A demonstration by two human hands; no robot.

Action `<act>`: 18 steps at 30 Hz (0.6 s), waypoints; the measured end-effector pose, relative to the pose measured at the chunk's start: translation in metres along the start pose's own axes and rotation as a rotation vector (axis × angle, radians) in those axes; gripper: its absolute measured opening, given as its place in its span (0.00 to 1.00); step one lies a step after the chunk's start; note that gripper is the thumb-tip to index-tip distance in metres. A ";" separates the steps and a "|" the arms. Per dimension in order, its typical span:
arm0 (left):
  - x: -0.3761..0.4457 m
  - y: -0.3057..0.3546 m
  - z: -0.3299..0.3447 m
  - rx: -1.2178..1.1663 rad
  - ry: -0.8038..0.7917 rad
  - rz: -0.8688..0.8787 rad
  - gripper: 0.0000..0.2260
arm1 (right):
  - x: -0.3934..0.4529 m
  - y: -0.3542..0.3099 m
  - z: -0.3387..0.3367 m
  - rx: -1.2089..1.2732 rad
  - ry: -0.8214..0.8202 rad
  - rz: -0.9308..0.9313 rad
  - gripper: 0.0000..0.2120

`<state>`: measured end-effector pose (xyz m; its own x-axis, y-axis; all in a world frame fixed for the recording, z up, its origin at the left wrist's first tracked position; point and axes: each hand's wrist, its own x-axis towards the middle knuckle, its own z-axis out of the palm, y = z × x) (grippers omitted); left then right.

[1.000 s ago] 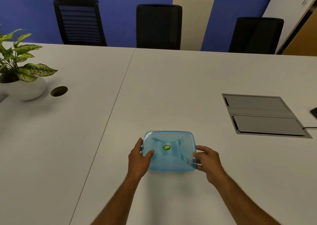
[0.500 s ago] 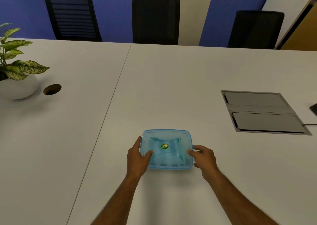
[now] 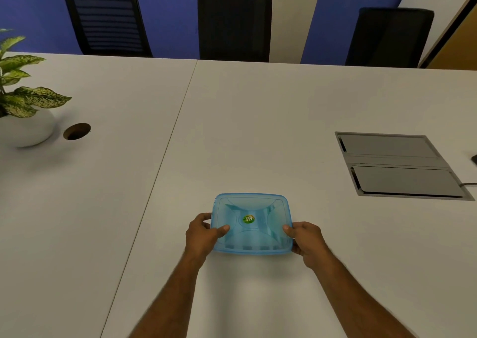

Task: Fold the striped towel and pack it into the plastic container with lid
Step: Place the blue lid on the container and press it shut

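Note:
A translucent blue plastic container (image 3: 251, 206) with its lid on stands on the white table (image 3: 258, 121), near the front edge. A round green and yellow sticker (image 3: 248, 219) marks the lid's middle. Through the lid I see pale stripes of fabric inside, too blurred to make out clearly. My left hand (image 3: 202, 234) grips the container's left side, thumb on top of the lid. My right hand (image 3: 305, 238) grips the right side the same way. The container looks slightly raised at its near edge.
A potted plant in a white bowl (image 3: 24, 128) stands at the far left, beside a round cable hole (image 3: 77, 131). A grey flap panel (image 3: 397, 164) is set into the table at right. Three black chairs (image 3: 233, 22) line the far side.
Both hands have shifted their grip on the container's sides, thumbs now pressing on the lid. The container has stayed near the same spot; the camera has tilted slightly.

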<state>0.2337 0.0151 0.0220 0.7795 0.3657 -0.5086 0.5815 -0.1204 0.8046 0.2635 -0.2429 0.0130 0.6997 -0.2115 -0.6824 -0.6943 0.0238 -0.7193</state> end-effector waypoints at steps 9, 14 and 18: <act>0.010 0.002 0.002 -0.017 -0.029 -0.048 0.22 | 0.009 -0.016 0.001 0.060 -0.034 0.083 0.08; 0.010 -0.002 0.002 -0.018 -0.022 -0.046 0.23 | 0.022 -0.034 0.014 0.058 -0.019 0.003 0.15; 0.012 -0.002 0.002 -0.023 -0.032 -0.049 0.23 | 0.031 -0.044 0.021 0.030 0.009 0.005 0.18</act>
<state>0.2420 0.0180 0.0139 0.7573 0.3411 -0.5569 0.6140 -0.0816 0.7851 0.3193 -0.2299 0.0210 0.6949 -0.2201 -0.6846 -0.6921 0.0539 -0.7198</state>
